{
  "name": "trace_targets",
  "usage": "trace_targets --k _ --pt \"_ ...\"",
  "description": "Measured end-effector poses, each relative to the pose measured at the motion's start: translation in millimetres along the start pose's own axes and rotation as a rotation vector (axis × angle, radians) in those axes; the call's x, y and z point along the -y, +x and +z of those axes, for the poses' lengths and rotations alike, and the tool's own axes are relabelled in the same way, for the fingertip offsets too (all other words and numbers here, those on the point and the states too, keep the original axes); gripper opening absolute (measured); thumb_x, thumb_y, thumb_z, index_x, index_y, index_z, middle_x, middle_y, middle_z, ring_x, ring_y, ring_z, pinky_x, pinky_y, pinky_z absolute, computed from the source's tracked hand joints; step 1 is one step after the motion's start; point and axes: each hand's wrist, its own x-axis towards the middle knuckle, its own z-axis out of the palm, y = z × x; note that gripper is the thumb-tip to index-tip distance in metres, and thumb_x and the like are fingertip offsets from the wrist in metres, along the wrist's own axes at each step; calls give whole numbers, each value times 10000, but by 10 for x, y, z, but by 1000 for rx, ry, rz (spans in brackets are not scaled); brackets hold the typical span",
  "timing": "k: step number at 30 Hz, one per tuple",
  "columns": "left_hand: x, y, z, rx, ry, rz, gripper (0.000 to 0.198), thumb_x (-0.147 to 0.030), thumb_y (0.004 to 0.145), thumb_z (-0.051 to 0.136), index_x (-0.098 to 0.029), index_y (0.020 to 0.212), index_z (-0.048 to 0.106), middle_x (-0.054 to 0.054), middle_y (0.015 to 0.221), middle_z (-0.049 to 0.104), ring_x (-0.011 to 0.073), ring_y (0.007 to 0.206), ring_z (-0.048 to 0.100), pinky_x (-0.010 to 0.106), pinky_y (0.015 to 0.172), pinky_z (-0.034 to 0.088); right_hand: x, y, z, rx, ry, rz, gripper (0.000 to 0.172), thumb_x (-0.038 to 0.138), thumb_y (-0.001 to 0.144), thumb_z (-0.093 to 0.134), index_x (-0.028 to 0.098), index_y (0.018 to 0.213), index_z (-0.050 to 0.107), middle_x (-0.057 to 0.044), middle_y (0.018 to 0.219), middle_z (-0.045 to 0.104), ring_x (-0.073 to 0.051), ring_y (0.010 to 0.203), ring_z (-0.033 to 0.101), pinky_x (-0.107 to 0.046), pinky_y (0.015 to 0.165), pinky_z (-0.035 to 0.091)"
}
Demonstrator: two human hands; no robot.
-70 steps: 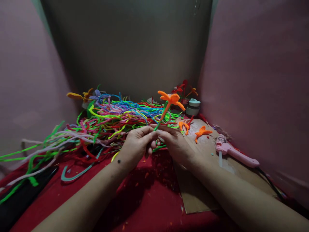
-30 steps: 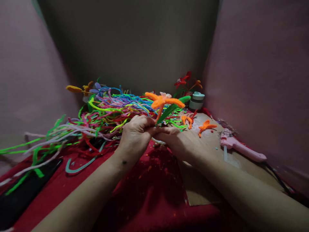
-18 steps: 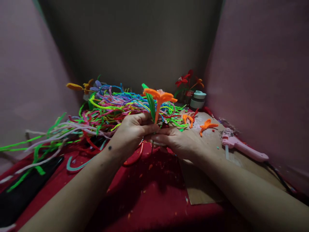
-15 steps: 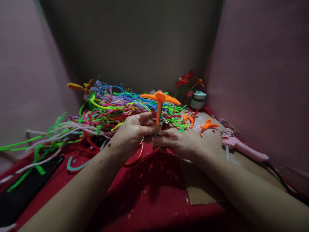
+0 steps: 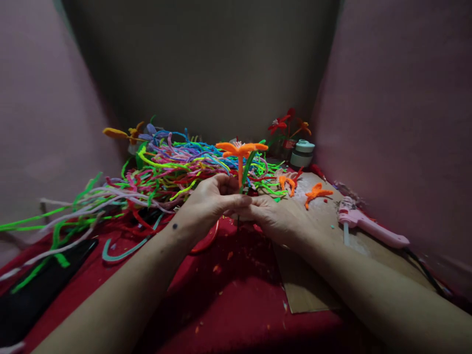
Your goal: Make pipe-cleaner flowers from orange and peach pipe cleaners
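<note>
An orange pipe-cleaner flower [image 5: 241, 149] stands upright in front of me, with pale stamens at its centre and a green leaf [image 5: 248, 169] beside its orange stem. My left hand [image 5: 216, 196] pinches the stem below the bloom between thumb and fingers. Just under and to the right, my right hand [image 5: 263, 211] also grips the stem, its fingertips touching the left ones. The lower stem pokes out dark beneath both hands. Behind my left wrist the red-orange handle of a tool [image 5: 206, 242], partly hidden, lies on the red cloth [image 5: 221, 305].
A tangled heap of coloured pipe cleaners [image 5: 184, 167] fills the back left. On the cardboard [image 5: 313, 290] at right lie orange petal pieces [image 5: 316, 194] and a pink glue gun [image 5: 372, 228]. Behind them stand a pale-lidded jar [image 5: 302, 153] and red flowers [image 5: 280, 124].
The flower has turned and tipped in my fingers, so its stamens and green leaf now show. My left thumb has shifted across the stem toward the right hand.
</note>
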Motion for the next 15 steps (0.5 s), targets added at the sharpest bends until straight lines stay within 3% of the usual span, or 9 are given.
trace_targets --k 4,9,12,15 --pt "20 -9 18 -24 -22 -18 194 -178 584 761 -120 690 609 -23 609 578 84 532 526 200 522 420 -44 22 12 -30 73 -17 334 469 750 646 150 836 694 -6 679 587 -123 647 490 -268 615 373" --pt "-3 -15 -20 37 -118 -122 181 -230 623 753 -118 711 642 7 604 601 115 507 558 238 507 449 -80 31 -9 125 219 -15 307 430 815 571 138 770 658 -36 679 578 -128 628 500 -267 574 387" --pt "-4 -13 -52 61 -149 -177 174 -242 638 750 -107 687 652 14 570 594 91 459 523 207 456 411 -87 24 -24 190 267 25 325 412 805 581 111 699 639 -33 600 560 -116 580 500 -256 550 373" --pt "-9 -18 -64 120 -215 -219 137 -209 658 728 -97 707 666 9 558 593 47 392 454 172 403 357 -79 17 -20 247 327 39 338 414 784 595 85 770 670 -45 609 598 -105 533 504 -243 511 367"
